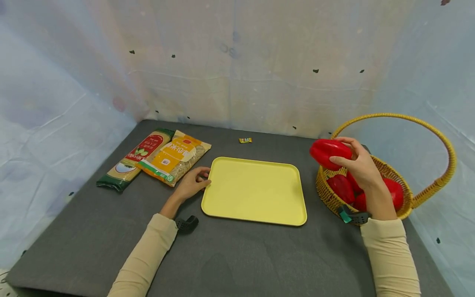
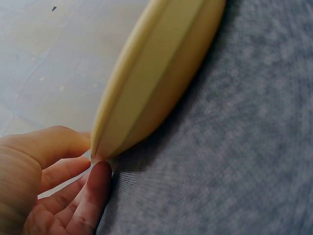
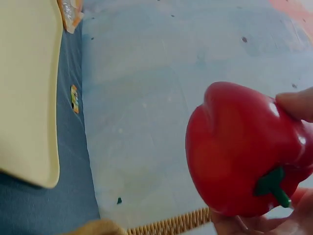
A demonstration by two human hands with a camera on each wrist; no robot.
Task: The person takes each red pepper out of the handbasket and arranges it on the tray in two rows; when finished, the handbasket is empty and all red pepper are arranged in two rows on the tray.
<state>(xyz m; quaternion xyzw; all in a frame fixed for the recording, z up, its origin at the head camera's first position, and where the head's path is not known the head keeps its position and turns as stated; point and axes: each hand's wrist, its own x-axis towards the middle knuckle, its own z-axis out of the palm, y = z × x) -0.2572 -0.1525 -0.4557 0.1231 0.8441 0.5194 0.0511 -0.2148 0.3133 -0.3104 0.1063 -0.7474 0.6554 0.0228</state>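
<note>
My right hand (image 1: 358,163) grips a red bell pepper (image 1: 330,153) above the left part of a yellow wicker basket (image 1: 325,198). In the right wrist view the pepper (image 3: 239,147) shows its green stem, with fingers on its side and underneath. Several more red peppers (image 1: 340,187) lie in the basket, partly hidden behind my right arm. On the left, my left hand (image 1: 192,183) pinches the left rim of a yellow rectangular tray (image 1: 256,192). Thumb and fingertips meet at the edge of the tray (image 2: 142,98) in the left wrist view.
Left of the tray lie a yellow-and-clear bag of grain (image 1: 176,159) and a green-and-red packet (image 1: 137,159), partly under it. A small yellow wrapped piece (image 1: 245,140) sits behind the tray. The basket's tall handle (image 1: 450,152) arches up at the right. Pale sheeting hangs behind the grey table (image 1: 237,255).
</note>
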